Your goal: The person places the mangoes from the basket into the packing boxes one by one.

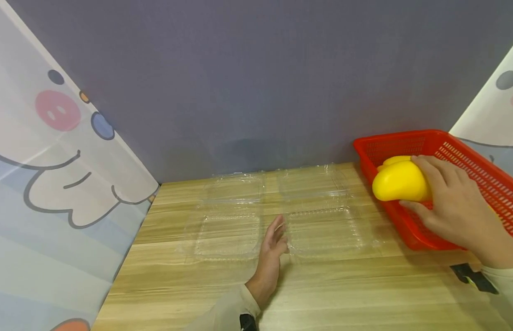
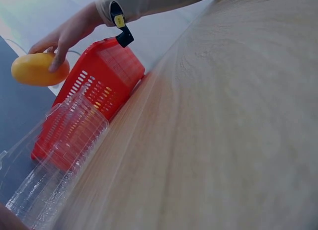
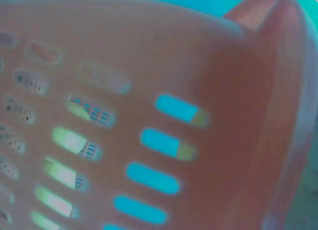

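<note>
Head view: I see the right hand (image 1: 455,202) gripping a mango (image 1: 399,181) towards 3 o'clock, the mango's outer end seen against the wall of the red basket (image 1: 399,223). Its long axis runs roughly 9 to 3 o'clock. The left hand (image 1: 273,253) is near 6 o'clock, fingers loosely bent and holding nothing, between the left box (image 1: 228,236) and right box (image 1: 324,232), both clear plastic. From that hand the mango lies at 2 o'clock; from the mango, the right box lies at 8 o'clock, the bearing I judge matters most.

Left wrist view: the mango hangs near 10 o'clock, held by the right hand, well apart from the left.

Right wrist view: basket slots fill it; I cannot tell the grip from here.
</note>
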`<act>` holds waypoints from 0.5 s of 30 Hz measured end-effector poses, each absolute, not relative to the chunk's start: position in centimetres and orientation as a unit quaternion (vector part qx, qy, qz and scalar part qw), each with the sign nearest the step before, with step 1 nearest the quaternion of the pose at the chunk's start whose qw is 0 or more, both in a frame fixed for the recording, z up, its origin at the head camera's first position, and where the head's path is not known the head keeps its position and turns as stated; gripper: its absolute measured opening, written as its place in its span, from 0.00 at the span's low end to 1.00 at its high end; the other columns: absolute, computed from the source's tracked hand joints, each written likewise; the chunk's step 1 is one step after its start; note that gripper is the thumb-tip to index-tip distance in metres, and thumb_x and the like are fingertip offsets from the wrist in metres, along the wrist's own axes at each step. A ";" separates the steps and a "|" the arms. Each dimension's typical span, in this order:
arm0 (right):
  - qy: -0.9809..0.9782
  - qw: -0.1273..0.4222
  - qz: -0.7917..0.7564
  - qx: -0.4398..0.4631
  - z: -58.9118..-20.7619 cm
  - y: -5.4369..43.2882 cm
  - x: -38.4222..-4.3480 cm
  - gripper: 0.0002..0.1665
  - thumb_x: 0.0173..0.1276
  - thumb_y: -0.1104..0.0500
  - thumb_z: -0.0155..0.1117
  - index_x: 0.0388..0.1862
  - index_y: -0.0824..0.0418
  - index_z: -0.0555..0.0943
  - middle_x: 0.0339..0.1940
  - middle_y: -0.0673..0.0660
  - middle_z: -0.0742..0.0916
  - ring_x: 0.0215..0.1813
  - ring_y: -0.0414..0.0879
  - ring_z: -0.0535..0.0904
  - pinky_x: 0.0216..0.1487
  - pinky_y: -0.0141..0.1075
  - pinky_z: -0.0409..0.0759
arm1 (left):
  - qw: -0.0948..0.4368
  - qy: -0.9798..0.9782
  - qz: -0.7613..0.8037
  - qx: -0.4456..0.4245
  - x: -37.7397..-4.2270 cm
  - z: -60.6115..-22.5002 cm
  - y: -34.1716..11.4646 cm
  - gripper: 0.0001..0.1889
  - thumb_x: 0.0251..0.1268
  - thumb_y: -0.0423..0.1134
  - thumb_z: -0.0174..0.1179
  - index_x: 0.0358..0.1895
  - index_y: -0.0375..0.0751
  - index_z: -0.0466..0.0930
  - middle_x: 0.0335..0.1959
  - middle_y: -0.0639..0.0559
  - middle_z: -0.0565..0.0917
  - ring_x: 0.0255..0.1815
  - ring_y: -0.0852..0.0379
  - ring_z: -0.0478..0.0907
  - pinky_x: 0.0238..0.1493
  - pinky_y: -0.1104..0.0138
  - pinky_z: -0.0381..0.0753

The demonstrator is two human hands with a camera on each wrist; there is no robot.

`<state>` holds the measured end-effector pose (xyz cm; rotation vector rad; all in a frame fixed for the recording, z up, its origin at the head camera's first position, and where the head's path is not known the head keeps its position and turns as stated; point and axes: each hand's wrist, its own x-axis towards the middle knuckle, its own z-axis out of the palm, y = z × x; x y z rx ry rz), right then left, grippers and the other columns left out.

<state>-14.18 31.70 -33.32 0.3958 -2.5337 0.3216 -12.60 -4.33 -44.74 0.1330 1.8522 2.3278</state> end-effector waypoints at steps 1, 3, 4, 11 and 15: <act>-0.944 0.271 0.119 0.145 -33.3 31.6 -14.1 0.61 0.45 0.59 0.77 0.78 0.62 0.57 0.69 0.72 0.68 0.63 0.74 0.62 0.75 0.65 0.54 | 0.082 0.620 0.779 0.045 -12.6 -44.8 -4.3 0.45 0.52 0.25 0.46 0.79 0.50 0.52 0.80 0.48 0.56 0.80 0.43 0.52 0.78 0.44 0.52; -0.945 0.267 0.119 0.145 -33.2 31.4 -14.0 0.62 0.45 0.59 0.78 0.78 0.61 0.57 0.68 0.72 0.68 0.63 0.74 0.62 0.74 0.66 0.54 | 0.086 0.622 0.777 0.045 -12.6 -44.8 -4.3 0.45 0.52 0.26 0.48 0.79 0.50 0.52 0.80 0.48 0.55 0.80 0.43 0.52 0.78 0.44 0.53; -0.946 0.266 0.118 0.145 -33.2 31.3 -13.9 0.62 0.45 0.59 0.78 0.78 0.61 0.57 0.68 0.72 0.68 0.63 0.73 0.62 0.74 0.66 0.54 | 0.089 0.624 0.775 0.044 -12.6 -44.9 -4.3 0.45 0.53 0.26 0.49 0.79 0.51 0.51 0.80 0.48 0.55 0.80 0.42 0.52 0.78 0.44 0.53; -0.939 0.277 0.119 0.164 -33.2 30.7 -13.9 0.62 0.42 0.59 0.80 0.76 0.62 0.60 0.68 0.70 0.69 0.63 0.72 0.63 0.71 0.66 0.57 | 0.116 0.638 0.760 0.043 -12.6 -44.9 -4.4 0.45 0.57 0.30 0.52 0.79 0.58 0.48 0.80 0.48 0.52 0.79 0.39 0.51 0.76 0.43 0.55; -0.935 0.285 0.117 0.177 -33.3 30.5 -14.1 0.62 0.38 0.59 0.81 0.75 0.63 0.62 0.68 0.69 0.70 0.64 0.71 0.64 0.60 0.68 0.62 | 0.120 0.642 0.757 0.040 -12.6 -45.0 -4.4 0.44 0.59 0.31 0.52 0.79 0.60 0.48 0.80 0.48 0.52 0.79 0.39 0.50 0.76 0.42 0.55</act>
